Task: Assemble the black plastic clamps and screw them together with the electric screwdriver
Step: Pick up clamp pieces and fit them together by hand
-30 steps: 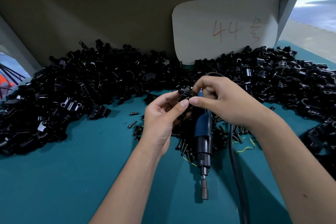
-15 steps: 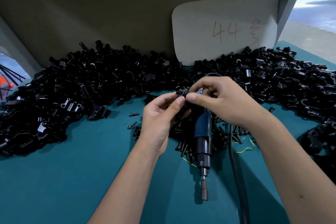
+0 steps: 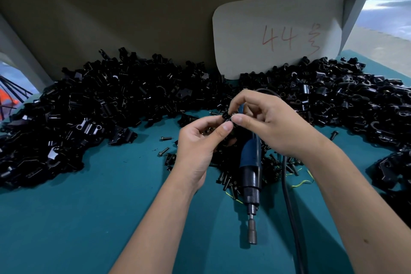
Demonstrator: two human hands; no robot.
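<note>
Item: small black plastic clamp piece (image 3: 227,117), being held above the teal table surface (image 3: 89,218) at mid-frame, between the two hands. Its exact shape is hard to make out, being largely covered by fingertips.

Left hand (image 3: 195,147): thumb and forefinger are pinching the clamp piece from the near-left side, remaining fingers curling underneath.

Right hand (image 3: 273,127): thumb and forefinger are pinching the same piece from the right, the other fingers curling loosely behind.

Blue and black electric screwdriver (image 3: 250,169): lying on the table directly beneath the hands, its metal socket bit (image 3: 252,232) pointing toward the viewer; neither hand is touching it. Its black cable (image 3: 289,207) is running along the table just to its right, passing under the right forearm.

Loose dark screws (image 3: 226,179): lying scattered around the screwdriver body, with a few strays (image 3: 165,138) sitting apart to the left.

Heaped black plastic clamp parts (image 3: 100,104): forming a wide arc across the far side of the table, from left edge to right edge.

White rounded card (image 3: 275,33), marked "44" in red: standing upright behind the heap, leaning against the drab back panel (image 3: 111,11).
</note>
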